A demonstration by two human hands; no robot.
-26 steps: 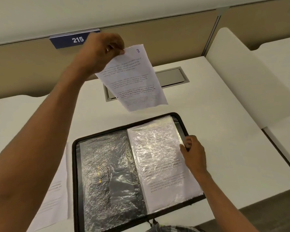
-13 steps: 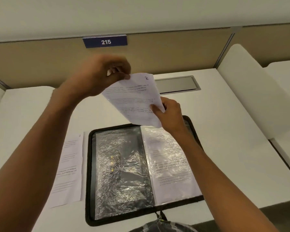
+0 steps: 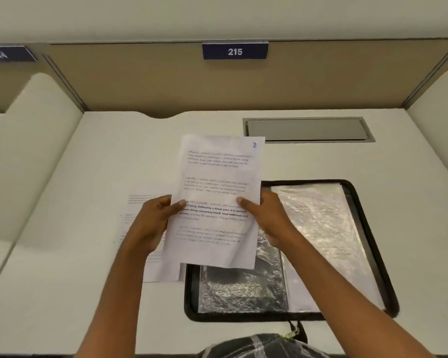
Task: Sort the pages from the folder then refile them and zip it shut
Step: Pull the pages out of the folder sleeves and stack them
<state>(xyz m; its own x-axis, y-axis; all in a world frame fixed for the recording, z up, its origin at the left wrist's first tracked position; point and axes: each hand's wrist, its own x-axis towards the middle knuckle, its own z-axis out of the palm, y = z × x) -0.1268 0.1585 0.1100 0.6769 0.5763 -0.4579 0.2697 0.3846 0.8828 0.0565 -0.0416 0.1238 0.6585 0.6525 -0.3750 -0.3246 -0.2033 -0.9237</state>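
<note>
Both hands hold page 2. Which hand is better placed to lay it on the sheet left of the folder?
Left, probably: the left hand grips page 2 at its left edge, above the loose sheet. The right hand holds the other edge over the open folder, farther away.

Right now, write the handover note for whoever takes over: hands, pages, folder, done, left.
Left hand grips the left edge of the page marked 2; right hand grips its right edge, held above the desk.
Folder lies open and unzipped on the desk; another sheet lies beside it to the left.
Done: at least two pages out.
Left: finish sorting, refile the pages, zip shut.
</note>
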